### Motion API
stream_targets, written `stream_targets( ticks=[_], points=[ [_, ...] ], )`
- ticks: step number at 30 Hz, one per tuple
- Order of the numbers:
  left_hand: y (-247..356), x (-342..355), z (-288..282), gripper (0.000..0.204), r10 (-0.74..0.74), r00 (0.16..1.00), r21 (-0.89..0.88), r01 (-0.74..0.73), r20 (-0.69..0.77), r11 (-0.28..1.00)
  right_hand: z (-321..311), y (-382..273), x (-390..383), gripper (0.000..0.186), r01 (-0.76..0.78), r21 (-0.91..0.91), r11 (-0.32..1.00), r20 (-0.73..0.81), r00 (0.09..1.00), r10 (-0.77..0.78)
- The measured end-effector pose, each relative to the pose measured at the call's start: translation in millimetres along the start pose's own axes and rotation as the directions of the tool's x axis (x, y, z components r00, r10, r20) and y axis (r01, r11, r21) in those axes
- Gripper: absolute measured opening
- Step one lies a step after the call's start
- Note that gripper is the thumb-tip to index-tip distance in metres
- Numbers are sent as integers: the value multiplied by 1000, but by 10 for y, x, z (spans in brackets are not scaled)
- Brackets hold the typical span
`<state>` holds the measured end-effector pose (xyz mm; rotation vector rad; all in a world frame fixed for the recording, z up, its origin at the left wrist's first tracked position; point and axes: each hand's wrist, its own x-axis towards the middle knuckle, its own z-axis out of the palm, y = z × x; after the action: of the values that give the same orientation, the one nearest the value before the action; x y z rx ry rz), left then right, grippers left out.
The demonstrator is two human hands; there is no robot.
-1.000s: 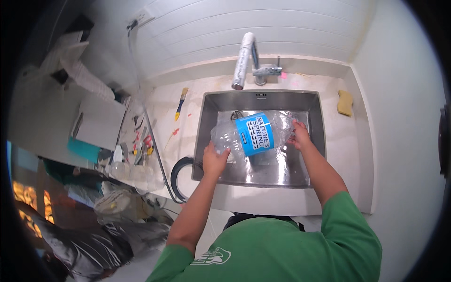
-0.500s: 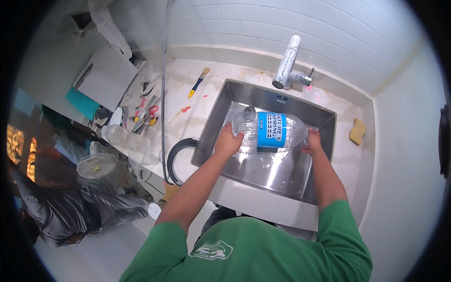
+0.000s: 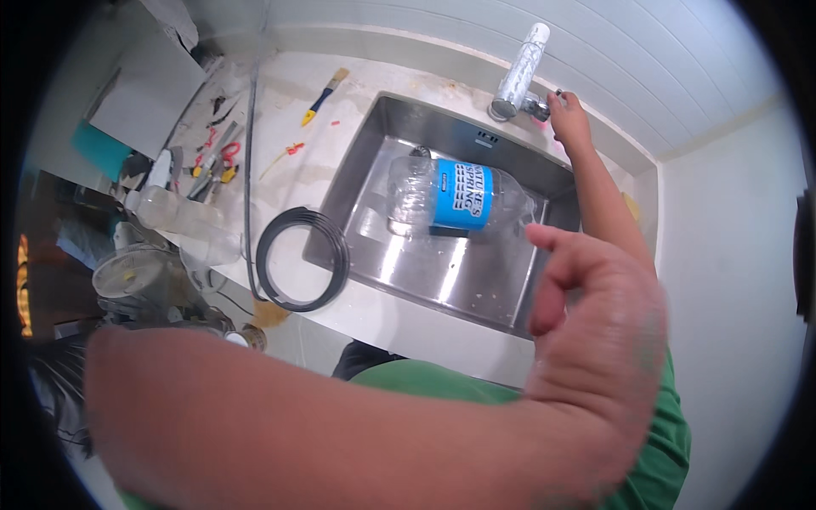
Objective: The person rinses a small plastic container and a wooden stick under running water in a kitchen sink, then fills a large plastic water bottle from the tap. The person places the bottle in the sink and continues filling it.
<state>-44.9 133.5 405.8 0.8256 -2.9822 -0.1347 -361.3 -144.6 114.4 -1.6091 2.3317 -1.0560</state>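
My left hand (image 3: 599, 319) is large and blurred in the foreground, forearm crossing the lower view, index finger out and other fingers loosely bent, with nothing visible in it. Beyond it a large clear plastic bottle with a blue label (image 3: 459, 194) lies on its side in the steel sink (image 3: 433, 280). Up at the back, my right hand (image 3: 569, 117) grips the lever (image 3: 537, 105) of the silver faucet (image 3: 524, 64), whose spout stands above the sink's rear rim.
A brush (image 3: 321, 102), scissors (image 3: 228, 157), loose tools, clear containers (image 3: 174, 212), a black coil (image 3: 272, 246) and a hose lie left of the sink. A yellow sponge (image 3: 631, 208) is partly hidden at right. A fan (image 3: 127, 272) and dark-clothed person (image 3: 59, 399) are at lower left.
Both my hands have let go of the bottle, which now rests in the sink. My right hand moved up to the faucet; my left rose toward the camera and swung rightward.
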Motion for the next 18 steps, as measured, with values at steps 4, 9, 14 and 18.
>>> stream_targets(
  ticks=[4,9,14,18],
  points=[
    [100,17,-32,19,74,997,91,-71,-31,993,130,-172,67,49,-196,37,980,121,974,190],
    [81,42,-88,21,82,996,161,-74,-46,984,133,-10,226,53,-114,-83,990,63,991,119],
    [96,-22,-77,23,89,995,202,-78,-48,976,30,86,333,57,-152,-88,984,163,973,165],
    [36,-114,-129,24,42,999,269,-40,-4,962,72,111,335,44,-122,-141,982,114,984,138]
  ],
)
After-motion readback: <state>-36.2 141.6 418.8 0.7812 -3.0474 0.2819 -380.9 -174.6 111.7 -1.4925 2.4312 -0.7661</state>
